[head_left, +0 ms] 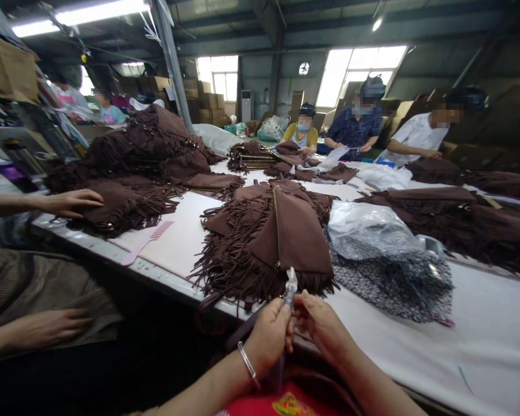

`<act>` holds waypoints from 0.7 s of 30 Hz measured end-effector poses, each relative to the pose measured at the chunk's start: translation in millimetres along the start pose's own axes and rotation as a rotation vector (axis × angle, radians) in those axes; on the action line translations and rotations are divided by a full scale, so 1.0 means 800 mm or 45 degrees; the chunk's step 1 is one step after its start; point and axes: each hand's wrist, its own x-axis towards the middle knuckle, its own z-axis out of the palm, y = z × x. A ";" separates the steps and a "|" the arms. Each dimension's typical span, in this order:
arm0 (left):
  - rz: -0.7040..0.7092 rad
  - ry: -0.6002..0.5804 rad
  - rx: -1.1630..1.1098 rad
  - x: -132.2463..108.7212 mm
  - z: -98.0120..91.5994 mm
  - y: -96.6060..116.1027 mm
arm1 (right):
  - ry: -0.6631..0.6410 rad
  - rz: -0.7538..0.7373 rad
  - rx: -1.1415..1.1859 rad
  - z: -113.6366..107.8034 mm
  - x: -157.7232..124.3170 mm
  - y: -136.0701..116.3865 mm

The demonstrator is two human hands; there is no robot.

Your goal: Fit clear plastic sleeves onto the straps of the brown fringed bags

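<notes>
Both my hands meet at the near edge of the white table [481, 323]. My left hand [269, 335], with a silver bangle on the wrist, and my right hand [320, 323] pinch a small clear plastic piece [290, 284] between their fingertips. Just beyond it lies a brown fringed suede bag [281, 237] with a gold zipper down its middle, its fringe hanging over the table edge.
A clear plastic bag over black-and-white patterned cloth [385, 260] lies right of the bag. A pink comb [145, 242] lies to the left. Another person's hands [71, 202] rest on piled brown bags [147, 156]. Three people sit at the far side.
</notes>
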 end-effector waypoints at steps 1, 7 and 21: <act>0.055 0.018 0.131 -0.001 0.004 -0.002 | 0.007 -0.008 -0.018 0.001 -0.002 0.001; 0.143 -0.077 0.551 -0.013 0.017 0.002 | 0.087 -0.002 0.033 0.010 -0.001 0.001; 0.561 0.361 1.154 0.080 -0.023 0.071 | 0.241 -0.251 -0.978 -0.057 -0.009 -0.017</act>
